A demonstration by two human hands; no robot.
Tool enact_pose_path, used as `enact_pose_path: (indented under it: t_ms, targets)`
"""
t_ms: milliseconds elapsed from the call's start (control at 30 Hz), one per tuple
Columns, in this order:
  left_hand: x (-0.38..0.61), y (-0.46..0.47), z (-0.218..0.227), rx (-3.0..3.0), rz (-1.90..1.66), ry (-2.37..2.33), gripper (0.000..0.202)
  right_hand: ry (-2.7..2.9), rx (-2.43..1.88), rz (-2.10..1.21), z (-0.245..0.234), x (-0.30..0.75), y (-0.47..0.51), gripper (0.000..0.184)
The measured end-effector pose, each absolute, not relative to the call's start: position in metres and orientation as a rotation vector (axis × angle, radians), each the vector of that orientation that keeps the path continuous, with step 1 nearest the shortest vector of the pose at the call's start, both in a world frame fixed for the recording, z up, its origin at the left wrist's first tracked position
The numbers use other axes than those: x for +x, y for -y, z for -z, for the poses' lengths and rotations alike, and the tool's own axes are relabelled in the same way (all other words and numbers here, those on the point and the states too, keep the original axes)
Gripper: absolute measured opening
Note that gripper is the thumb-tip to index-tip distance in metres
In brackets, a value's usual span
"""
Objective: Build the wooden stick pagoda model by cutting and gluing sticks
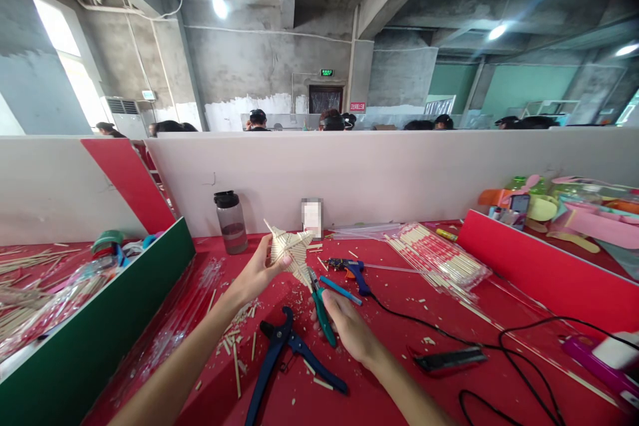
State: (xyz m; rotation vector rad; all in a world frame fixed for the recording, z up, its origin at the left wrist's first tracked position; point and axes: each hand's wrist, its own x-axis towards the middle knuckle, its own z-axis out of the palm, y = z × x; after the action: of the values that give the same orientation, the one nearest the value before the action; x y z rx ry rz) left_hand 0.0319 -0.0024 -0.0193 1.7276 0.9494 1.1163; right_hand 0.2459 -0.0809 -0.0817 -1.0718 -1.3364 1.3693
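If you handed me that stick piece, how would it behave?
The stick piece is probably light, being made of thin sticks. It seems stiff, jutting from the left hand without visible sag. Its narrow points might snap if pushed.

Red table (399, 339), littered with light wood scraps (236, 369).
Near side: blue cutter (269, 363), handles spread. Mid-table: glue gun (355, 269), its black cord (407, 320) trailing right. Far side: water bottle (231, 226) upright, left; bagged sticks (444, 254) right, yellow tube (446, 235) just beside. Black object (449, 359): type unclear.
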Motion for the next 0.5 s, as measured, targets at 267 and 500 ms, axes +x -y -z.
enact_pose_path:
  t_ms: [267, 500]
  targets:
    - [0.032, 0.004, 0.017, 1.723, -1.127, -0.938, 0.06, 1.461, -1.133, -1.153, 0.086, 0.243, 0.083, 0.056]
    - [0.031, 0.002, 0.016, 1.679, -1.095, -0.921, 0.061, 1.439, -1.167, -1.124, 0.087, 0.234, 0.088, 0.061]
